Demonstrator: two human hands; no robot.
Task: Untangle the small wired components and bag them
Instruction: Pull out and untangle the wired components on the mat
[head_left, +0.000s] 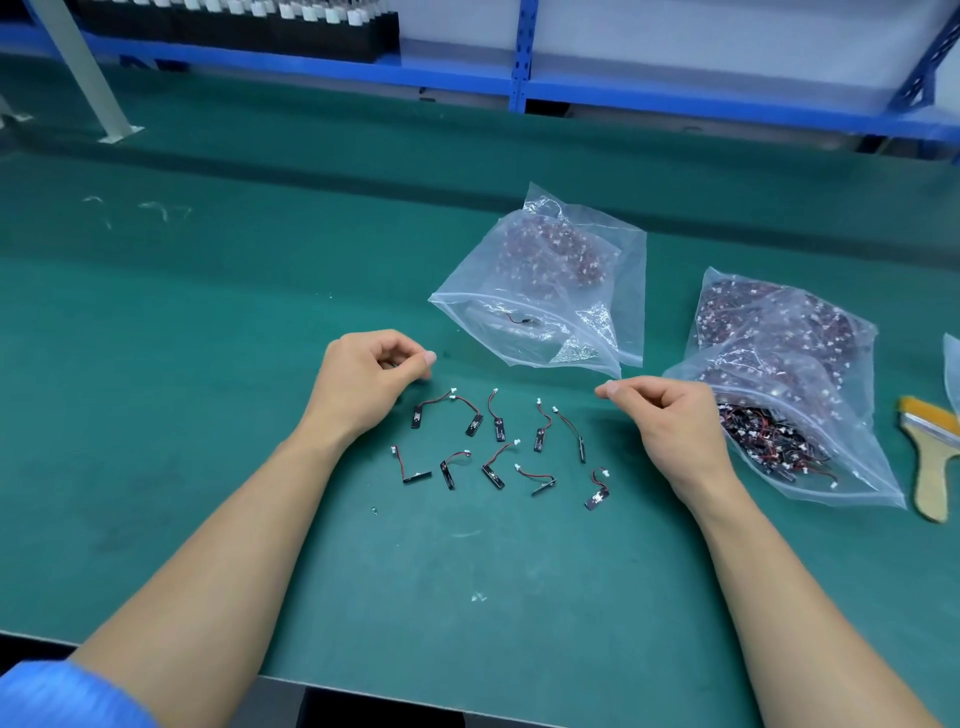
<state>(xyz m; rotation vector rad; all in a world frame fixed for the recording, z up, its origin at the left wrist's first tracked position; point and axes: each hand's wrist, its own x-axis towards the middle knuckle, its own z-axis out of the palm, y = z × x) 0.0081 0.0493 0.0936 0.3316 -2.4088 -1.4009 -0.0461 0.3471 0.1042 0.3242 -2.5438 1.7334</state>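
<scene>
Several small wired components (497, 448), each a black strip with a red-black lead and white plug, lie spread apart on the green mat between my hands. My left hand (371, 382) hovers at their far left with its fingers curled and thumb against the forefinger; nothing shows in it. My right hand (662, 423) hovers at their right, thumb and forefinger tips together, with nothing visible between them. A clear zip bag (571, 291) lies beyond with its mouth towards me and a single component (521, 320) inside. A second clear bag (810, 457) on the right spills a tangled heap of components.
A wooden-handled brush (930, 457) lies at the far right beside another bag's edge (951, 364). Blue shelving (522, 57) runs along the back, with a white post (83, 67) at back left. The mat's front edge (363, 696) is near my elbows.
</scene>
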